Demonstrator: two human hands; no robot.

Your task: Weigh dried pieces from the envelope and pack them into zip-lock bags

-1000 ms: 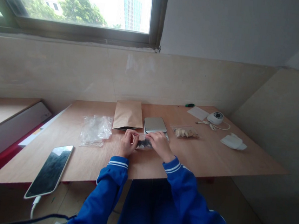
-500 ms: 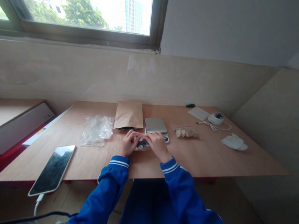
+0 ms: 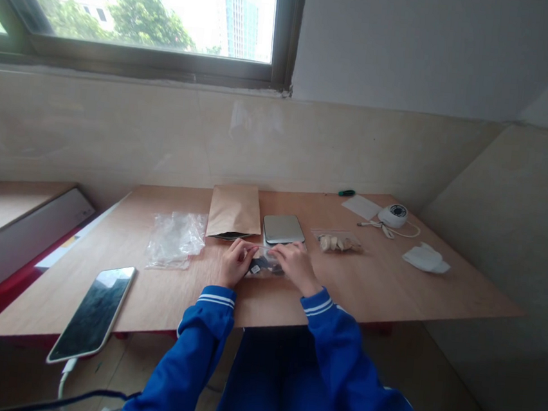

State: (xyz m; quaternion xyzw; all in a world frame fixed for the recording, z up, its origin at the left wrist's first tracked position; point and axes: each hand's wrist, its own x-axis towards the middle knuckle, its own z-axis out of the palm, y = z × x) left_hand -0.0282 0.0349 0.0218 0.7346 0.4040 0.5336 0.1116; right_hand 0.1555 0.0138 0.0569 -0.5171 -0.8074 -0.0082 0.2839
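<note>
A clear plastic bag [image 3: 263,273] with dark pieces inside lies on the wooden table close to its front edge. My left hand [image 3: 236,263] pinches the bag's top left corner between thumb and fingers. Along the same top edge, farther right, my right hand [image 3: 298,267] is closed on the plastic. Just behind my hands sits a small kitchen scale [image 3: 283,229] with a silver plate; its front is partly covered by my right hand. Left of the scale lies a brown paper pouch [image 3: 235,211], its dark mouth facing me.
Empty clear bags [image 3: 177,240] lie left of the pouch. A phone [image 3: 93,315] with a charging cable overhangs the front edge. To the right are a bag of pale pieces [image 3: 337,242], a white fan [image 3: 393,215], a crumpled tissue [image 3: 426,258], white paper [image 3: 362,206] and a green-handled tool [image 3: 347,193].
My right hand has slid to the right along the bag's top edge, away from my left hand. More of the bag and its dark contents shows between them.
</note>
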